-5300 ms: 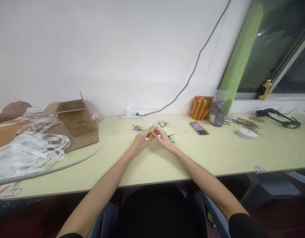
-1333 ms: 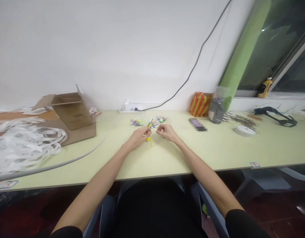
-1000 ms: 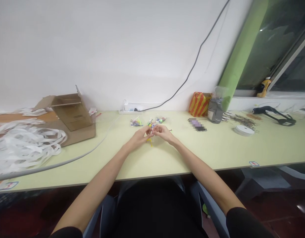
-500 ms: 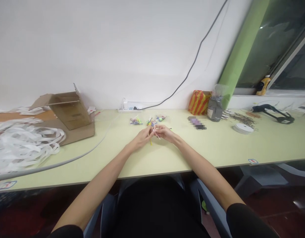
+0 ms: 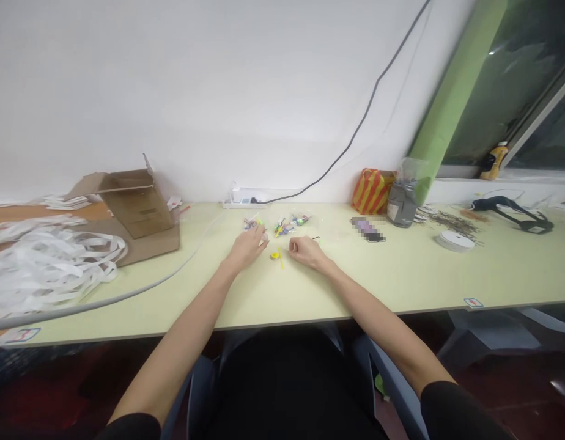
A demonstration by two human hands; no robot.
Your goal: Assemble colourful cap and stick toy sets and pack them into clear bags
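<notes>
My left hand (image 5: 248, 247) is at the left pile of small colourful plastic pieces (image 5: 251, 223), its fingers reaching over the pile's near edge with the thumb apart. A small whitish bit shows between thumb and fingers; whether it is gripped is unclear. My right hand (image 5: 305, 252) rests over the table with fingers curled together, and what they hold, if anything, is hidden. Between the hands lie a small yellow ring-shaped piece (image 5: 274, 256) and a thin yellow stick (image 5: 281, 259). Beyond them is another cluster of colourful pieces (image 5: 291, 225), partly in clear plastic.
At left are a cardboard box (image 5: 136, 205), a heap of white strap (image 5: 57, 263) and a grey cable (image 5: 140, 289). A power strip (image 5: 241, 203) lies by the wall. To the right stand a striped bag (image 5: 373, 190), a grey container (image 5: 400, 205) and a white roll (image 5: 455, 240).
My hands have come apart from around a white stick-like piece. The left moved left to the pile, while the right stayed near the middle. The yellow ring is now uncovered on the table.
</notes>
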